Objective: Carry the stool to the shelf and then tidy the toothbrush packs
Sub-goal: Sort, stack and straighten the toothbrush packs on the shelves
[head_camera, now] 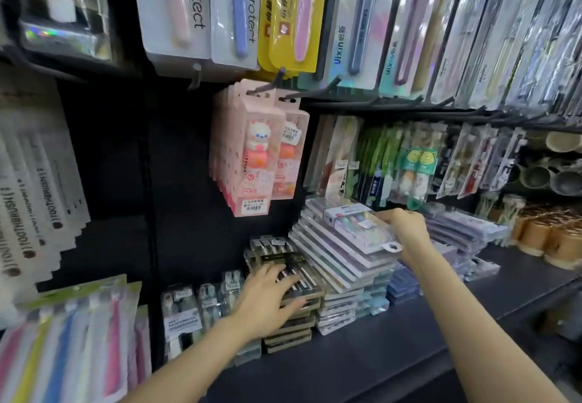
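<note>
Clear pack [359, 227] in right hand [407, 229] grip

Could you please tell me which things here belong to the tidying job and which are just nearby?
In the job: left hand resting on the dark pack stack; right hand gripping the top pale pack of the slanted pale stack.
Just nearby: hanging pink bunny packs; green frog packs; brown cups.

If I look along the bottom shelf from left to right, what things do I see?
Rainbow toothbrush pack → small clear packs → left hand on the dark stack → tall pale stack → right hand holding its top pack → brown cups.
</note>
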The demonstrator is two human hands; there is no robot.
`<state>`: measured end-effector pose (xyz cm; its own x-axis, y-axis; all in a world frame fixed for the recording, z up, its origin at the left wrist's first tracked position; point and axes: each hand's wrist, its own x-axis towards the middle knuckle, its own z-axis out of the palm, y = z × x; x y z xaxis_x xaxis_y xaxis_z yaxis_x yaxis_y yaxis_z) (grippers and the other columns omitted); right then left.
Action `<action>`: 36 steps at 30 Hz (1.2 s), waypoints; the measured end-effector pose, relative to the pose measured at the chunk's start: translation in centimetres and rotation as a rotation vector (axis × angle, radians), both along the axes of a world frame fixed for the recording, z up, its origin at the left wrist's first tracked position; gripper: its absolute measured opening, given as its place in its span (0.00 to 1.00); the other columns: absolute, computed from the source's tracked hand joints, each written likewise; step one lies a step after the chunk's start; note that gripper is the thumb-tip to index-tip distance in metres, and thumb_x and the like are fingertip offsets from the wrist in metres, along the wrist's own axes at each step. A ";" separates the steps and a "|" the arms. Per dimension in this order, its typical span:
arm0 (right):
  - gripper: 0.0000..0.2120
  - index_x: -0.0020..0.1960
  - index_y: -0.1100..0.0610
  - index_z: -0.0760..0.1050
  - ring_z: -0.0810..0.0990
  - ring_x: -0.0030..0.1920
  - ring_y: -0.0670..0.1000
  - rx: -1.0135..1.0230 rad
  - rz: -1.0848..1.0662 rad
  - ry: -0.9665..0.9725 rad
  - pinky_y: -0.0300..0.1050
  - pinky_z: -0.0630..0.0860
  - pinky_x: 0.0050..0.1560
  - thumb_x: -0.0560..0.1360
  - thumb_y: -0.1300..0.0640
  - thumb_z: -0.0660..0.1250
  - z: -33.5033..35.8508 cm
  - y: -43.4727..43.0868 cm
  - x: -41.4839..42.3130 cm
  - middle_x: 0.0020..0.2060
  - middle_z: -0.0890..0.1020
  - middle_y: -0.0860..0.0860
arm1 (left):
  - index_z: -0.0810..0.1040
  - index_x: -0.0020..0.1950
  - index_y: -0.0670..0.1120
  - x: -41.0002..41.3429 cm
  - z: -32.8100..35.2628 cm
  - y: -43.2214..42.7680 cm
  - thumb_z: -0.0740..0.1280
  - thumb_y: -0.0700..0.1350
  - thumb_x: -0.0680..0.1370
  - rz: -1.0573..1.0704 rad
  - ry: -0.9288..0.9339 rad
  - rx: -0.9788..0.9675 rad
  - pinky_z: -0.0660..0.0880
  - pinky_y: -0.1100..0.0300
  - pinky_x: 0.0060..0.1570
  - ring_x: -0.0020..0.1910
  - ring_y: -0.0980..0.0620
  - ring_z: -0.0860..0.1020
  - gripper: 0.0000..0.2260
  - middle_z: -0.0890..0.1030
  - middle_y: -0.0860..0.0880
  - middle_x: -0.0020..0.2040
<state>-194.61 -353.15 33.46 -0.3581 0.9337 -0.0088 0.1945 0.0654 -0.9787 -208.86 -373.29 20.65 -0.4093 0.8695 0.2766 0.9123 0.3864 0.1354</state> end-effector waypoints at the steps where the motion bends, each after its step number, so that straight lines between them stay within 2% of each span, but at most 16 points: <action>1: 0.13 0.53 0.59 0.82 0.61 0.28 0.51 0.025 -0.006 -0.011 0.43 0.60 0.33 0.72 0.61 0.63 -0.3 0.1 -0.2 0.25 0.71 0.50 | 0.61 0.74 0.58 -0.1 -0.2 0.0 0.28 0.73 0.62 -0.001 -0.005 -0.001 0.53 0.52 0.74 0.75 0.48 0.55 0.48 0.60 0.49 0.76; 2: 0.13 0.49 0.55 0.83 0.68 0.30 0.53 0.071 0.006 -0.028 0.44 0.68 0.35 0.70 0.61 0.63 -0.5 0.0 -0.2 0.28 0.75 0.50 | 0.60 0.75 0.58 -0.3 -0.3 0.1 0.29 0.74 0.62 -0.003 -0.009 0.000 0.53 0.52 0.74 0.75 0.48 0.55 0.47 0.59 0.49 0.76; 3: 0.12 0.44 0.52 0.83 0.77 0.37 0.55 0.126 0.025 -0.047 0.50 0.76 0.44 0.68 0.61 0.62 -0.5 -0.2 -0.1 0.34 0.80 0.50 | 0.60 0.74 0.58 -0.5 -0.5 0.2 0.30 0.75 0.63 -0.007 -0.012 0.002 0.53 0.52 0.74 0.75 0.48 0.55 0.46 0.59 0.49 0.76; 4: 0.11 0.41 0.50 0.82 0.80 0.46 0.57 0.160 0.043 -0.047 0.56 0.78 0.53 0.68 0.61 0.63 -0.5 -0.3 0.0 0.39 0.83 0.50 | 0.61 0.74 0.58 -0.7 -0.6 0.3 0.32 0.75 0.65 -0.013 -0.011 0.002 0.53 0.52 0.74 0.75 0.48 0.55 0.45 0.59 0.49 0.76; 6: 0.10 0.42 0.50 0.81 0.80 0.52 0.58 0.203 0.072 -0.060 0.60 0.76 0.59 0.71 0.62 0.64 -0.3 0.0 0.1 0.45 0.84 0.50 | 0.61 0.74 0.58 -1.0 -0.8 0.4 0.36 0.71 0.68 -0.016 -0.004 0.011 0.55 0.52 0.73 0.74 0.49 0.55 0.40 0.60 0.50 0.75; 8: 0.07 0.45 0.47 0.81 0.80 0.51 0.55 0.341 0.060 -0.143 0.57 0.76 0.58 0.73 0.57 0.66 0.1 -0.2 0.5 0.46 0.83 0.48 | 0.61 0.74 0.59 -1.2 -0.9 0.4 0.37 0.69 0.68 -0.021 0.001 0.010 0.56 0.51 0.73 0.74 0.49 0.55 0.38 0.60 0.50 0.75; 11: 0.08 0.49 0.45 0.82 0.79 0.49 0.53 0.716 -0.019 -0.280 0.53 0.75 0.54 0.73 0.49 0.65 0.6 -2.3 0.9 0.46 0.84 0.48 | 0.61 0.75 0.57 -0.9 -0.5 -0.5 0.37 0.68 0.69 -0.019 0.006 0.004 0.54 0.51 0.73 0.75 0.47 0.55 0.38 0.61 0.48 0.75; 14: 0.06 0.48 0.49 0.83 0.79 0.51 0.56 0.956 0.020 -0.213 0.54 0.73 0.54 0.74 0.53 0.68 -0.1 -7.1 0.5 0.48 0.84 0.51 | 0.68 0.72 0.53 -0.8 0.4 -3.3 0.40 0.68 0.73 0.006 0.011 0.036 0.60 0.49 0.71 0.73 0.43 0.61 0.36 0.67 0.45 0.72; 16: 0.06 0.46 0.51 0.84 0.80 0.49 0.55 1.012 0.093 -0.109 0.53 0.74 0.53 0.73 0.55 0.68 -1.5 -10.9 -0.1 0.46 0.84 0.50 | 0.76 0.65 0.51 -0.8 0.5 -6.5 0.43 0.66 0.78 0.029 0.069 0.093 0.71 0.45 0.62 0.64 0.40 0.73 0.32 0.77 0.43 0.63; 18: 0.06 0.45 0.52 0.83 0.81 0.47 0.52 0.994 0.183 -0.046 0.51 0.76 0.51 0.73 0.55 0.68 -4.0 -14.9 -1.1 0.44 0.84 0.48 | 0.80 0.59 0.49 -1.0 -0.1 -10.7 0.45 0.63 0.80 0.094 0.057 0.124 0.76 0.44 0.55 0.57 0.40 0.78 0.29 0.80 0.43 0.56; 21: 0.05 0.46 0.53 0.83 0.80 0.47 0.49 0.928 0.387 -0.033 0.46 0.75 0.50 0.73 0.55 0.69 -8.6 -21.0 -3.8 0.44 0.84 0.47 | 0.81 0.57 0.48 -1.3 -1.2 -18.0 0.47 0.61 0.80 0.209 0.097 0.151 0.77 0.46 0.54 0.54 0.41 0.79 0.27 0.80 0.44 0.54; 24: 0.14 0.50 0.54 0.83 0.80 0.49 0.48 0.851 0.629 -0.064 0.48 0.75 0.53 0.72 0.49 0.63 -12.8 -27.3 -7.2 0.47 0.84 0.48 | 0.81 0.55 0.47 -2.0 -2.3 -26.1 0.50 0.60 0.80 0.361 0.155 0.135 0.76 0.50 0.53 0.52 0.41 0.79 0.25 0.80 0.43 0.53; 26: 0.17 0.52 0.53 0.83 0.80 0.50 0.49 0.827 0.725 -0.084 0.49 0.76 0.53 0.72 0.47 0.61 -15.1 -31.3 -9.3 0.48 0.84 0.47 | 0.80 0.56 0.46 -2.7 -3.3 -31.5 0.50 0.60 0.80 0.459 0.164 0.130 0.75 0.46 0.55 0.54 0.41 0.78 0.25 0.80 0.42 0.54; 28: 0.16 0.52 0.52 0.83 0.81 0.48 0.52 0.879 0.747 -0.074 0.50 0.76 0.53 0.71 0.46 0.62 -16.9 -35.1 -11.1 0.47 0.83 0.48 | 0.81 0.57 0.46 -3.8 -4.0 -36.5 0.53 0.59 0.79 0.563 0.181 0.124 0.74 0.43 0.57 0.56 0.39 0.77 0.23 0.79 0.42 0.55; 31: 0.17 0.48 0.52 0.84 0.82 0.46 0.56 1.115 0.692 -0.091 0.51 0.77 0.50 0.70 0.45 0.61 -18.5 -40.2 -13.7 0.44 0.83 0.52 | 0.81 0.56 0.45 -5.7 -4.1 -42.8 0.55 0.58 0.77 0.717 0.212 0.113 0.73 0.44 0.54 0.54 0.37 0.77 0.23 0.79 0.39 0.54; 36: 0.17 0.42 0.53 0.84 0.80 0.44 0.60 1.309 0.651 -0.360 0.55 0.77 0.50 0.69 0.44 0.62 -19.7 -45.0 -16.7 0.40 0.81 0.57 | 0.82 0.54 0.44 -9.1 -3.9 -50.6 0.55 0.59 0.75 0.934 0.202 0.024 0.71 0.36 0.53 0.51 0.34 0.77 0.25 0.79 0.36 0.53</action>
<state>-211.29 -398.13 13.73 -0.8617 0.0346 0.5062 -0.0009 0.9976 -0.0696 -217.95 -423.85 16.75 -0.8776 0.2091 0.4315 0.2439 0.9694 0.0262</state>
